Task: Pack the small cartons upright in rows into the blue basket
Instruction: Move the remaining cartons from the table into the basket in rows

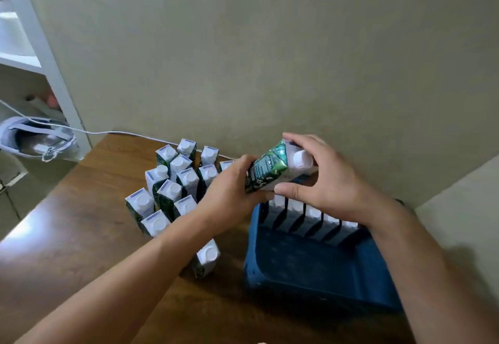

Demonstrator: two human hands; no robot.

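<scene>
A green-and-white small carton (272, 169) with a white cap is tilted on its side in the air above the far left corner of the blue basket (318, 270). My left hand (229, 198) grips its lower end and my right hand (321, 179) grips its capped end. Several cartons (313, 215) stand upright in a row along the basket's far wall. A cluster of upright cartons (172, 184) stands on the wooden table (67, 235) to the left of the basket. One carton (206, 258) stands alone close to the basket's left wall, partly behind my left forearm.
A beige wall rises right behind the table. A white cable (108, 133) runs along the table's far edge. A grey bag (37, 138) and a white shelf unit (32, 46) stand off the table's left side.
</scene>
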